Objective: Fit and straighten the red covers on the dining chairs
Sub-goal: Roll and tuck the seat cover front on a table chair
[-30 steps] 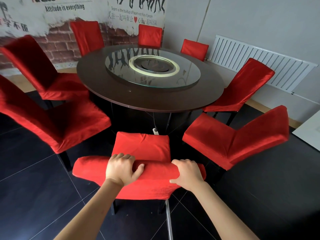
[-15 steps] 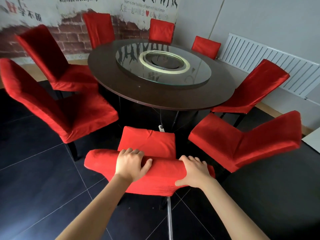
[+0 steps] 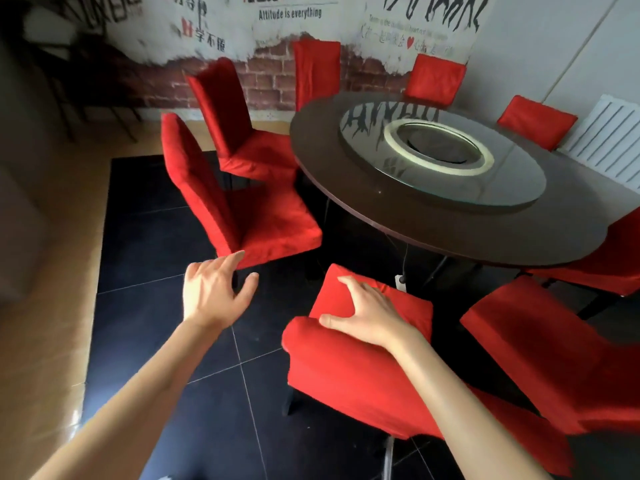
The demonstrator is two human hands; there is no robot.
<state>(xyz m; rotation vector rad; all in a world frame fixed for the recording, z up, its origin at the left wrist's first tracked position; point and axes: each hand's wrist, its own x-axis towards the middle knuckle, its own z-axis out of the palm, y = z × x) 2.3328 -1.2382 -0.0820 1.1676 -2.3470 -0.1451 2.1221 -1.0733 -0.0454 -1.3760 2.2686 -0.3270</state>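
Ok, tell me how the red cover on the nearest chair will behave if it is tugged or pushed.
The red cover is probably soft and floppy: it creases on the seat beside the right hand. It hugs the backrest closely, so it likely stretches rather than slides off. The matte fabric looks grippy, not slippery. The left hand is off it.

A round dark-brown wooden table (image 3: pixel 346 188) carried a circular glass turntable (image 3: pixel 443 174) with a cream ring at its centre. Black glossy floor tiles (image 3: pixel 156 323) met a tan floor strip (image 3: pixel 41 323) on the left. A white ribbed radiator (image 3: pixel 609 143) hung beside a brick-patterned wall mural (image 3: pixel 263 81) bearing black lettering.
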